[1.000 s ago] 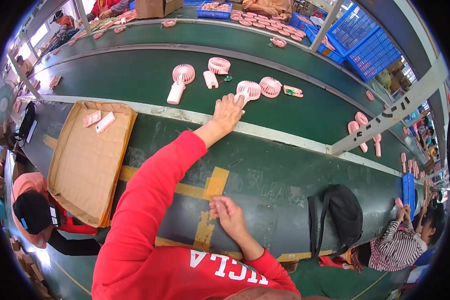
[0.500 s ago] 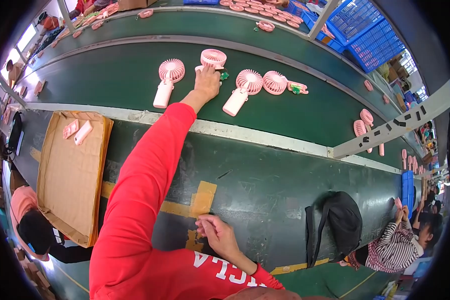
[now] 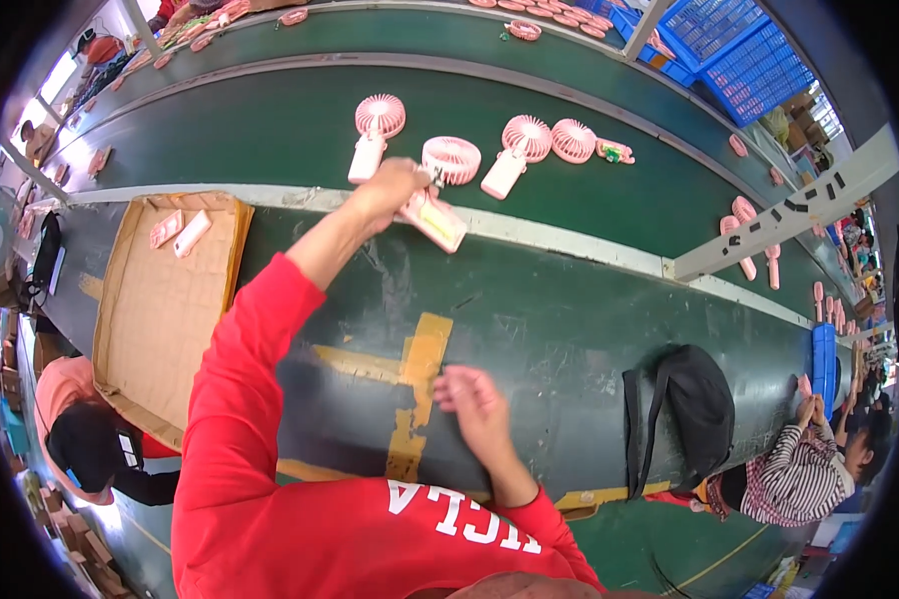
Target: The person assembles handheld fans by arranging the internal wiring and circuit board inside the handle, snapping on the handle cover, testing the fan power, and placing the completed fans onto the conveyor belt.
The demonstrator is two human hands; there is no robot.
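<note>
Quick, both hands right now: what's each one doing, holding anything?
Left hand: closed on a pink handheld fan, lifted at the conveyor's edge.
Right hand: empty, fingers loosely curled, resting on the dark green table.

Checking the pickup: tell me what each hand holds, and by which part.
The left hand holds a pink handheld fan, its grip on the upper handle just below the round head. The right hand holds nothing.

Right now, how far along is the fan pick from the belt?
Done: the left hand has closed on a pink fan and holds it over the belt's near edge. In hand: that one fan; the right hand is empty, over the yellow tape. Left: three fans lie on the belt, and the cardboard tray holds just two small pink parts.
</note>
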